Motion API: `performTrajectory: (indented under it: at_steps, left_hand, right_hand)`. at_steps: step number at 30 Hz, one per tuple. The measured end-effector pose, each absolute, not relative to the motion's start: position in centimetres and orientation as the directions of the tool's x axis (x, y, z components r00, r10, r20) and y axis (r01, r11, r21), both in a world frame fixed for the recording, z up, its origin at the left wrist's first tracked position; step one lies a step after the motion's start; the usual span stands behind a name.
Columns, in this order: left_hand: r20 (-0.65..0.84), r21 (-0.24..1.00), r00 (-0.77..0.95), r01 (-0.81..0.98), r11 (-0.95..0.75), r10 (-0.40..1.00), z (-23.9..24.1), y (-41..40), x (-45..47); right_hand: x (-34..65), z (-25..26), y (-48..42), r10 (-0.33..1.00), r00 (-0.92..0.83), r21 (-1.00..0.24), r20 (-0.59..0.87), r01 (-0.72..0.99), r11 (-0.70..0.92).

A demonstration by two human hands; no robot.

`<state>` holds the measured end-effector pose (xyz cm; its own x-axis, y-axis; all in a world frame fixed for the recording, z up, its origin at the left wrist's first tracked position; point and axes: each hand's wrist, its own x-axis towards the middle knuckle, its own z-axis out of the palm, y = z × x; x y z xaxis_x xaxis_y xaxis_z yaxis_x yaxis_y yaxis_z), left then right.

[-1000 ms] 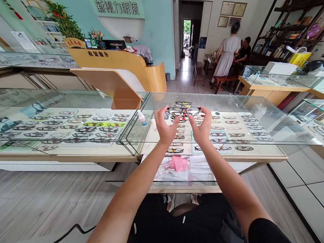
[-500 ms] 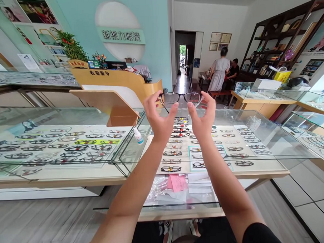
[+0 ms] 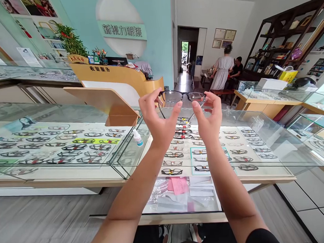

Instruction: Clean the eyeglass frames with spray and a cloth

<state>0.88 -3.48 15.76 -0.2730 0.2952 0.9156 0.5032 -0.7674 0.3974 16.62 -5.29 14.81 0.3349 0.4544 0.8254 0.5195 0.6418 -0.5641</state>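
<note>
A pair of eyeglasses with a dark upper rim and clear lenses is held up in front of me, above the glass display case. My left hand grips its left side, thumb below and fingers at the hinge. On the other side my right hand pinches the right end of the frame in the same way. The temples point down and away from me, partly hidden by my hands. Below, rows of eyeglasses lie inside the case.
A small white bottle stands on the glass left of my hands, near a tilted wooden stand. An open drawer with pink and white papers juts out toward me. Two people are at the back right, beside a dark shelf.
My view has shifted slightly. My hands have moved a little apart, and the eyeglasses are slightly tilted, still held between both hands. The standing person has barely moved.
</note>
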Motion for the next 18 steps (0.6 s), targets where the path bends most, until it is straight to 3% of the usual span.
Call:
performTrajectory:
  at_steps: [6, 18]
  left_hand:
    - [0.914, 0.405, -0.252, 0.504, -0.763, 0.318, 15.4, -3.0, 0.7]
    - [0.902, 0.43, -0.242, 0.454, -0.78, 0.357, 14.8, -2.5, 0.7]
  right_hand:
    - [16.6, 14.7, -5.2, 0.483, 0.356, -0.6, 0.8, 0.473, 0.645]
    - [16.6, 14.9, -6.1, 0.391, 0.336, -0.514, 0.857, 0.606, 0.607]
